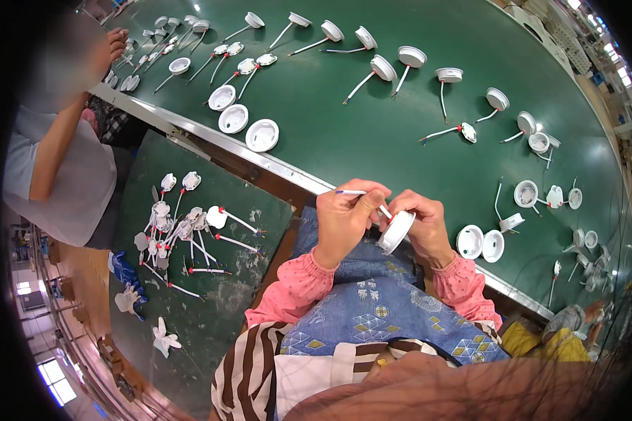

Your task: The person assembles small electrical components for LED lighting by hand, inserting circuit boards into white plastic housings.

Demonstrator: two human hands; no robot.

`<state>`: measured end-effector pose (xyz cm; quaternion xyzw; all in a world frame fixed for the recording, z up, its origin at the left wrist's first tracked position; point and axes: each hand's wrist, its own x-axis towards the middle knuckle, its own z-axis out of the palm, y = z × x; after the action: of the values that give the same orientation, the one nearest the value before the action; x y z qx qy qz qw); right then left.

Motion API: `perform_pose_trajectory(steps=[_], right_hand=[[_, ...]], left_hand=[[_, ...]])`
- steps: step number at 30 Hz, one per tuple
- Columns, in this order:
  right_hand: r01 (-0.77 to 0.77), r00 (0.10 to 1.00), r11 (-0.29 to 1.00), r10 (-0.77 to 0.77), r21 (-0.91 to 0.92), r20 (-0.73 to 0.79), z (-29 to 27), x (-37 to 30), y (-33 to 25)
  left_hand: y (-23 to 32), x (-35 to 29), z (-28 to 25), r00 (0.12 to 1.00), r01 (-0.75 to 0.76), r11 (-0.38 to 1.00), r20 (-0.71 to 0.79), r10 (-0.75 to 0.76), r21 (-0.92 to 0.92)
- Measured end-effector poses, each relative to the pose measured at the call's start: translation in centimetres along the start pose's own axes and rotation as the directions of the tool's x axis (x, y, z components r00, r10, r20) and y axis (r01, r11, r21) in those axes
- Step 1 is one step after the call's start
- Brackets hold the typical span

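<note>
Close to the table's near edge, my left hand (345, 219) pinches a white cable (351, 192) with a blue wire end sticking out past the fingers. My right hand (427, 226) grips a round white plastic housing (398, 231), tilted on its side. The cable runs from my left fingers to the housing, with a bit of red where they meet. My fingertips hide part of that joint. Just right of my right hand, two empty white round cups (470, 241) lie side by side on the green table (372, 140).
Rows of white housings with cables (411, 57) spread across the table. Three white cups (262, 135) line its near edge. On a lower green side table (218, 323) lie a pile of cabled white parts (163, 224) and gloves (166, 337). Another person (63, 154) sits at the left.
</note>
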<state>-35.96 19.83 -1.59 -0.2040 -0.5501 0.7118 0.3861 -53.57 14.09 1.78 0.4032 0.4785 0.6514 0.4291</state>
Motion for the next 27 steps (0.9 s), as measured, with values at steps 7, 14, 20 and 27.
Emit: perform_pose_trajectory(steps=[7, 14, 20, 27], right_hand=[[-0.081, 0.991, 0.98, 0.099, 0.183, -0.09, -0.6, 1.3, 0.8], [-0.137, 0.972, 0.956, 0.08, -0.259, -0.22, 1.2, 4.6, -2.3], [-0.008, 0.984, 0.95, -0.049, -0.311, -0.174, 3.0, 6.1, -1.4], [0.037, 0.981, 0.965, -0.084, -0.258, -0.177, 4.1, 5.9, -0.8]], left_hand=[[0.6, 1.1, -1.3, 0.993, 0.015, 0.999, -0.114, -0.019, -0.029], [-2.0, 1.1, -5.2, 0.948, 0.317, 0.934, 0.083, -0.307, -0.167], [-0.1, 1.0, -1.5, 1.0, 0.023, 0.997, -0.018, -0.022, 0.077], [-0.9, 1.1, -0.9, 0.99, -0.069, 0.99, -0.116, 0.083, 0.124]])
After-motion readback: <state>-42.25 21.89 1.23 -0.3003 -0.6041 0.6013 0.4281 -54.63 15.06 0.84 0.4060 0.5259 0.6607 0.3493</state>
